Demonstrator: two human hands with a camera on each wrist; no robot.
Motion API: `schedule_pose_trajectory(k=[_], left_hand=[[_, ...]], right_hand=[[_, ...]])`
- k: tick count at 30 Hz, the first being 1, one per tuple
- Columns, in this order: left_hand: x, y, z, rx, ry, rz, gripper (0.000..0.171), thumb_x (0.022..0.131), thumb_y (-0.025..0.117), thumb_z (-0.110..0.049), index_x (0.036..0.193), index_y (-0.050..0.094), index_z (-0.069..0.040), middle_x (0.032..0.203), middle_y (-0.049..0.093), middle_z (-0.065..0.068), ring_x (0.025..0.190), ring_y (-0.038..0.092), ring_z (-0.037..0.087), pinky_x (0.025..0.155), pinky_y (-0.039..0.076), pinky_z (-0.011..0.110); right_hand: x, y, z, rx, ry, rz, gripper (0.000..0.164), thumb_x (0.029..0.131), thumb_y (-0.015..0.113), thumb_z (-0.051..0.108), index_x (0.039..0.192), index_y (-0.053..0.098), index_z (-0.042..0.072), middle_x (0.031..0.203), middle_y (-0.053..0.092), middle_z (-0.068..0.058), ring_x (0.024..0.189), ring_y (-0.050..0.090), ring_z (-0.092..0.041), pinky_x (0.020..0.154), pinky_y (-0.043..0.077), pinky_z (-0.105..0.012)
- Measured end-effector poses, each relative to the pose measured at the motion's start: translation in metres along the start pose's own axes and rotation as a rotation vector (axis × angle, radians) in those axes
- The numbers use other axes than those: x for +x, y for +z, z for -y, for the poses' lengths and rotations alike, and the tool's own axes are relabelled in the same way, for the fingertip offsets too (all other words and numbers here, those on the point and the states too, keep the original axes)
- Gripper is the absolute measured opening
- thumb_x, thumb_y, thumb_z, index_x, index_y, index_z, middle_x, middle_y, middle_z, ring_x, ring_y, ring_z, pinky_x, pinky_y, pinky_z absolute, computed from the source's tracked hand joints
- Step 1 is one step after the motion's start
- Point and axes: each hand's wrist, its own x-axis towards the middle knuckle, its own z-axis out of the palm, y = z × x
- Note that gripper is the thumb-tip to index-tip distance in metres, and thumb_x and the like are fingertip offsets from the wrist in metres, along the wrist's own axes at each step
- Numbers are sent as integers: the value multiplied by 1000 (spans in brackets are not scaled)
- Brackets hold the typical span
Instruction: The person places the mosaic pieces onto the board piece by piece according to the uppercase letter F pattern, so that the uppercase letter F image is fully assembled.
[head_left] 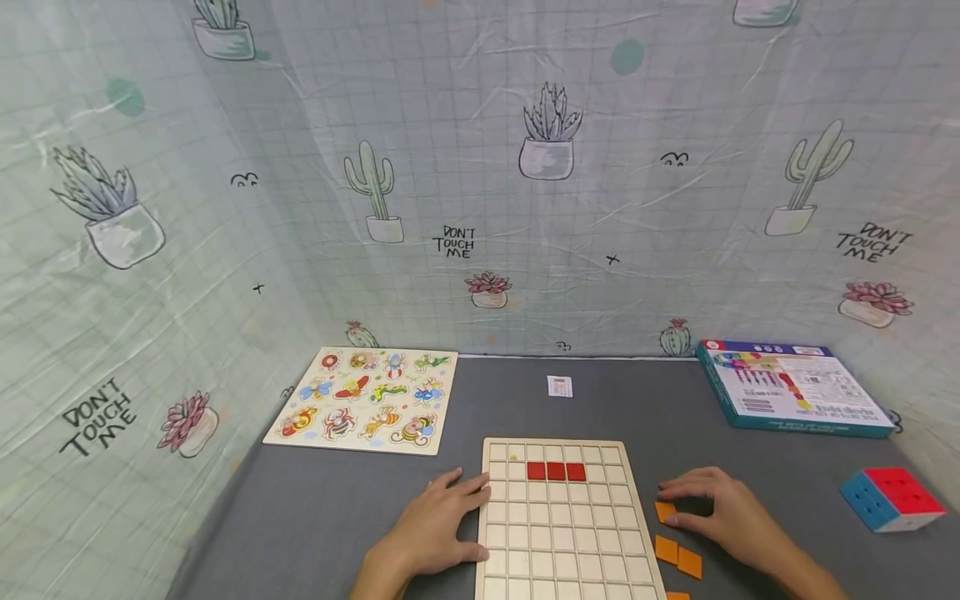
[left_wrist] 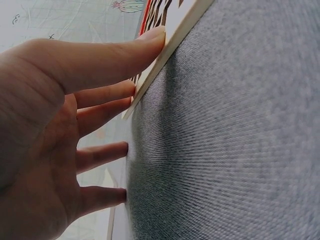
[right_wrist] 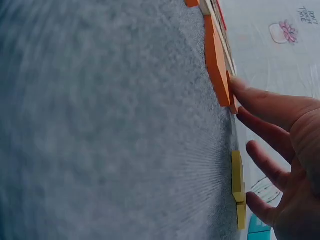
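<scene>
A wooden grid board (head_left: pixel 558 533) lies on the grey table, with three red tiles (head_left: pixel 556 472) side by side in its second row. At the board's left edge rests my left hand (head_left: pixel 438 525), fingers spread and fairly straight. Its thumb (left_wrist: pixel 145 47) touches the rim in the left wrist view. To the right of the board, my right hand (head_left: pixel 723 508) pinches an orange tile (head_left: pixel 663 511) between thumb and fingers, low at the table. More orange tiles (head_left: pixel 666 548) lie just nearer, beside the board.
Yellow tiles (right_wrist: pixel 237 175) show beyond the right fingers in the right wrist view. An insect picture board (head_left: pixel 367 400) lies back left, a small printed card (head_left: pixel 559 386) behind the grid board. A flat game box (head_left: pixel 798 387) and a puzzle cube (head_left: pixel 892 498) are at right.
</scene>
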Motion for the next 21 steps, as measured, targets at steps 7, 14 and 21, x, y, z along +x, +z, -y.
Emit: schedule_pose_trajectory(k=[7, 14, 21], left_hand=[[0, 0, 1, 1, -5, 9, 74, 78, 84, -45, 145, 60, -25, 156, 52, -10, 148, 42, 39, 102, 48, 67], [0, 0, 1, 1, -1, -2, 73, 78, 84, -44, 144, 61, -24, 156, 52, -9, 148, 42, 40, 102, 47, 68], [-1, 0, 1, -4, -2, -4, 74, 78, 84, -44, 145, 60, -24, 156, 52, -9, 148, 42, 40, 103, 47, 68]], right_hand=[[-2, 0, -5, 39, -20, 76, 23, 80, 81, 46, 101, 79, 36, 112, 76, 8, 102, 58, 5, 84, 54, -26], [-2, -2, -5, 30, -37, 101, 24, 80, 81, 46, 101, 80, 35, 111, 77, 10, 101, 56, 8, 81, 54, -26], [-2, 2, -6, 44, -73, 49, 17, 81, 83, 36, 97, 81, 34, 102, 77, 15, 96, 56, 11, 76, 54, -23]])
